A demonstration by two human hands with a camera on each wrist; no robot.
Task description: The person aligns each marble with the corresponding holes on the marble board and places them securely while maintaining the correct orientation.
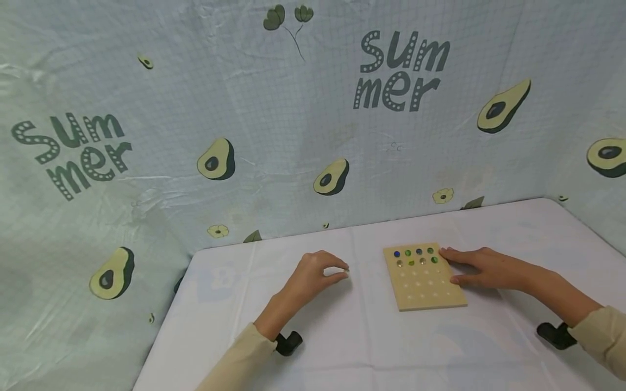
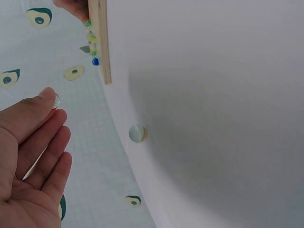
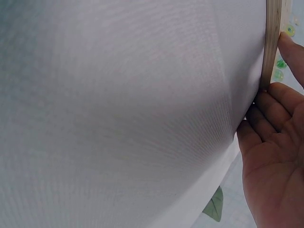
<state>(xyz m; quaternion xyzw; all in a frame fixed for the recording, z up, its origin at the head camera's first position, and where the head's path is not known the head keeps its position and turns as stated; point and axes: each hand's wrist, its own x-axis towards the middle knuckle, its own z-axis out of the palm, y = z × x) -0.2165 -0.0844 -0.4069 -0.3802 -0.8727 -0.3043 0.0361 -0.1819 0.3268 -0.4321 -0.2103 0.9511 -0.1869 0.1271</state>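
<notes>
My left hand [image 1: 313,277] is raised over the table, left of a square wooden board [image 1: 427,290]. Between its thumb and index fingertip it pinches a small clear marble [image 2: 57,100]. A second clear marble [image 2: 137,133] lies on the white tabletop in the left wrist view. My right hand [image 1: 489,269] rests at the board's right edge, its fingers fairly straight, thumb and fingertips touching the wood. Several marbles, among them a blue one [image 1: 396,254] and a green one [image 1: 434,260], fill the two far rows of the board. The nearer rows show bare round hollows.
The board lies flat on a white-covered table [image 1: 313,347], right of its middle. Behind and to the left hangs a pale sheet [image 1: 274,108] with avocado prints. Black wrist cameras are strapped under both wrists, the left one [image 1: 289,343] close over the table.
</notes>
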